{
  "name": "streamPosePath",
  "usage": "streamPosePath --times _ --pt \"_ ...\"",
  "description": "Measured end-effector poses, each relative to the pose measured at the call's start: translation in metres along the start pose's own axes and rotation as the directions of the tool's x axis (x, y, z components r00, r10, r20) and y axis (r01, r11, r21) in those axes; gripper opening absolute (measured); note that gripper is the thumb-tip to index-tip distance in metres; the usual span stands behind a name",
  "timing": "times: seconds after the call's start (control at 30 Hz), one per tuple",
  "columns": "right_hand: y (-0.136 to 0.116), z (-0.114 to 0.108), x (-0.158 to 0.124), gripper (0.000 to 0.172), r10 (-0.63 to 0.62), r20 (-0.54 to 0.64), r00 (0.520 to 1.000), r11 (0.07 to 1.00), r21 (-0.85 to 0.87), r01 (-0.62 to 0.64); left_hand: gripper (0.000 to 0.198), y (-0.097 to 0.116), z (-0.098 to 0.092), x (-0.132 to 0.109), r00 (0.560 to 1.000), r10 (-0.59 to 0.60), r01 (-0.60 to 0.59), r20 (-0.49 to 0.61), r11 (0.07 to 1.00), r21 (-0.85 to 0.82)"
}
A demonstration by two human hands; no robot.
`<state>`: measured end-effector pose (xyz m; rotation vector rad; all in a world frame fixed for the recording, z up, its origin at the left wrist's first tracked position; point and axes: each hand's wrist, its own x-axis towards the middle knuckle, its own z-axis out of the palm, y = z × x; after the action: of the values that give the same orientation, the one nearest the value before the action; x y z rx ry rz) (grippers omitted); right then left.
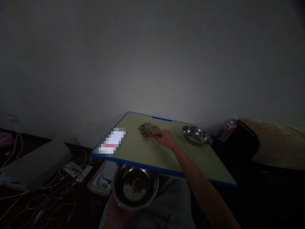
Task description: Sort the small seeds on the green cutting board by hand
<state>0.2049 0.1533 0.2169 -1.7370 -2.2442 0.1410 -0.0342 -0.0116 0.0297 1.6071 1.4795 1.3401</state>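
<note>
A loose heap of small dark grains point(148, 129) lies spread on the pale board-like tabletop point(133, 149) with a blue edge. My right hand point(164, 138) reaches to the heap's right side, its fingertips pinched together; whatever is between them is too small to make out. Below the table's near edge, my left hand point(119, 212) holds a shiny steel bowl point(135, 207) from beneath, its fingers mostly hidden. Inside that bowl is a small yellowish and dark shape, unclear in the dim light. A second steel bowl point(197, 137) rests near the table's right edge.
A blurred-out bright, flat thing point(111, 142) lies on the table's left side. White cables and a power strip point(83, 173) litter the floor at left, beside a grey box point(38, 162). Past the right edge is a plastic bottle point(227, 129). A wall stands behind.
</note>
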Motion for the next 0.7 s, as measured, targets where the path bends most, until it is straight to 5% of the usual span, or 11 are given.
streamPosePath --times 0.43,0.7 --pt "-0.004 -0.001 0.002 0.032 -0.02 0.015 1.0 0.998 -0.057 0.021 0.081 0.016 0.009 0.008 0.983 -0.062 0.095 0.174 0.978 -0.186" --pt "-0.01 -0.002 0.002 0.031 -0.015 0.006 1.0 0.997 -0.07 0.015 0.087 0.024 0.0 0.003 1.0 0.012 -0.012 0.002 0.998 -0.06"
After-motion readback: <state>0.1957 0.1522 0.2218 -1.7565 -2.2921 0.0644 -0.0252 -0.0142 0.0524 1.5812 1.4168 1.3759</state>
